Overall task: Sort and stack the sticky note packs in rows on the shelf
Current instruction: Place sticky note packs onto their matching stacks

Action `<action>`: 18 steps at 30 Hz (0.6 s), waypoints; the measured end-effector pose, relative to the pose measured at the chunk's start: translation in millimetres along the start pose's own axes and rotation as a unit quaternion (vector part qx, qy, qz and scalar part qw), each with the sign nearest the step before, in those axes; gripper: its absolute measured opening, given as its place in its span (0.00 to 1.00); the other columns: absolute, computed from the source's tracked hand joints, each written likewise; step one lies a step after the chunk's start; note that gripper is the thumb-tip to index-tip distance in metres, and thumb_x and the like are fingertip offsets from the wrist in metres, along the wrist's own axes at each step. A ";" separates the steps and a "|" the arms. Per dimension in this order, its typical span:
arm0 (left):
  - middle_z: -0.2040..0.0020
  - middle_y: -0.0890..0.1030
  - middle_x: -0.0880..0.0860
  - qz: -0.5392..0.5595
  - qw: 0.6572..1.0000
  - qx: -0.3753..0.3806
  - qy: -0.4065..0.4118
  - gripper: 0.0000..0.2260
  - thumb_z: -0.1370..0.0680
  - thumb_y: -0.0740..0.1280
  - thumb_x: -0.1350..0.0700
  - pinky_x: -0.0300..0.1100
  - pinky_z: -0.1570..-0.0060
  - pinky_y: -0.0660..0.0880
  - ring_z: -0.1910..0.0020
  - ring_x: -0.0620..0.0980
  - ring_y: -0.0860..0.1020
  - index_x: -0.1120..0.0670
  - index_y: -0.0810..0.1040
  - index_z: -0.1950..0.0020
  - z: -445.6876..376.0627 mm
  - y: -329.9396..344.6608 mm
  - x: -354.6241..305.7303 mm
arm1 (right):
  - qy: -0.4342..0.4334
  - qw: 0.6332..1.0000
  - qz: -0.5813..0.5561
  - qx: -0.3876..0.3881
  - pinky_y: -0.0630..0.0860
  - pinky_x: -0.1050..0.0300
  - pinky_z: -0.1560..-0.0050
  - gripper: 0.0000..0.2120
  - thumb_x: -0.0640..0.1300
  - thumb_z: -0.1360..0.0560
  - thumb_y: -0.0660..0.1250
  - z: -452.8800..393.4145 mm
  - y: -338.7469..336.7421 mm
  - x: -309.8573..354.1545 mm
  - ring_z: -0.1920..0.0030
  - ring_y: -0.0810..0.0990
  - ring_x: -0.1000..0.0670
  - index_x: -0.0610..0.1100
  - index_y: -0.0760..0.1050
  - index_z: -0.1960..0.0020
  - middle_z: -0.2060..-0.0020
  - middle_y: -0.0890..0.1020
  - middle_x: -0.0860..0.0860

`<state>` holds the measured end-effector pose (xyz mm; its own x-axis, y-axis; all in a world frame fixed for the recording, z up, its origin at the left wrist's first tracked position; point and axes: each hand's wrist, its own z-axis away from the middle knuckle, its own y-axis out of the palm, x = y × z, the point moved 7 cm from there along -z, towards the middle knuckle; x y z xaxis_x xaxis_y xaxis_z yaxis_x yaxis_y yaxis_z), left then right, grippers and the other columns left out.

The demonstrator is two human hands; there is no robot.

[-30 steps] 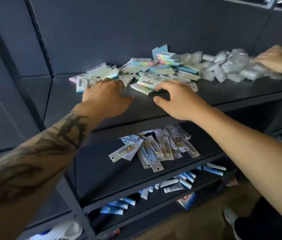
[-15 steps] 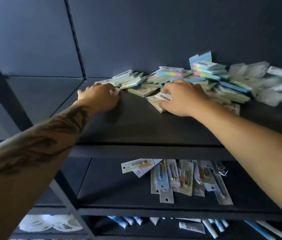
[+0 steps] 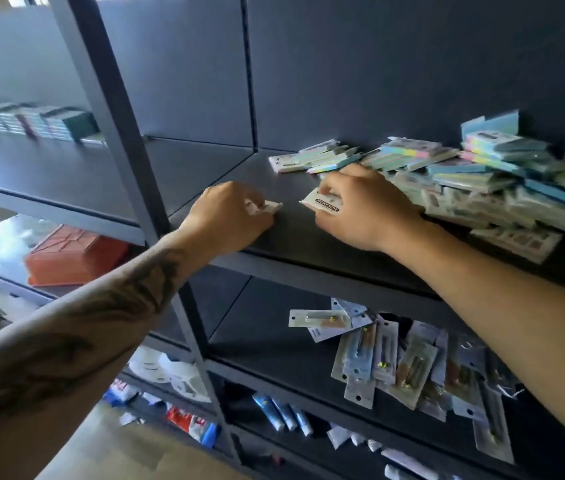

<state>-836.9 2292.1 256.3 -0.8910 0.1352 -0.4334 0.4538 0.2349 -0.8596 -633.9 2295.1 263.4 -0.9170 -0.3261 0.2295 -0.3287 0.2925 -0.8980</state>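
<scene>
Left hand [image 3: 231, 216]: I see fingers curled, pinching a small white pack [image 3: 264, 206] at its right edge
Right hand [image 3: 360, 209]: curled round a labelled sticky note pack [image 3: 322, 204], low on the dark shelf [image 3: 291, 233]
Heap of packs [image 3: 464, 178]: unsorted, just right of my right hand

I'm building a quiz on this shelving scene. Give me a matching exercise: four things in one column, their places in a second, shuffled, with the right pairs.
Things:
1. sticky note pile
2. orange box
3. blister packs
4. labelled pack

Places:
A. shelf below the hands
B. in the right hand
C. lower shelf, left bay
D. top shelf, right of both hands

Pairs: 1-D, 2-C, 3-A, 4-B
</scene>
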 end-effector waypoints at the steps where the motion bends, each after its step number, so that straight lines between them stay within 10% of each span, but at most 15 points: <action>1: 0.49 0.80 0.47 0.016 1.000 -0.004 0.000 0.12 0.24 0.70 0.46 0.44 0.51 0.80 0.52 0.53 0.79 0.43 0.84 0.41 11.9 -6.0 5.0 | -0.007 1.000 -0.010 0.001 0.77 0.46 0.44 0.15 0.56 0.28 0.69 2.5 1.9 9.1 0.44 0.77 0.43 0.53 0.77 0.44 0.43 0.77 0.50; 18: 0.47 0.83 0.47 -0.007 0.999 -0.036 -0.033 0.10 0.24 0.72 0.49 0.42 0.59 0.75 0.58 0.47 0.78 0.43 0.84 0.44 162.1 -141.6 275.0 | -0.146 0.984 -0.078 0.068 0.78 0.47 0.46 0.16 0.58 0.29 0.69 28.1 96.0 306.6 0.44 0.77 0.49 0.55 0.78 0.43 0.41 0.76 0.58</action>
<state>-1148.6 2140.0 215.0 -0.8954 0.0677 -0.4401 0.4386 0.3052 -0.8453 -940.3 2197.9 237.0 -0.7477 -0.6076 0.2680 -0.4087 0.1029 -0.9068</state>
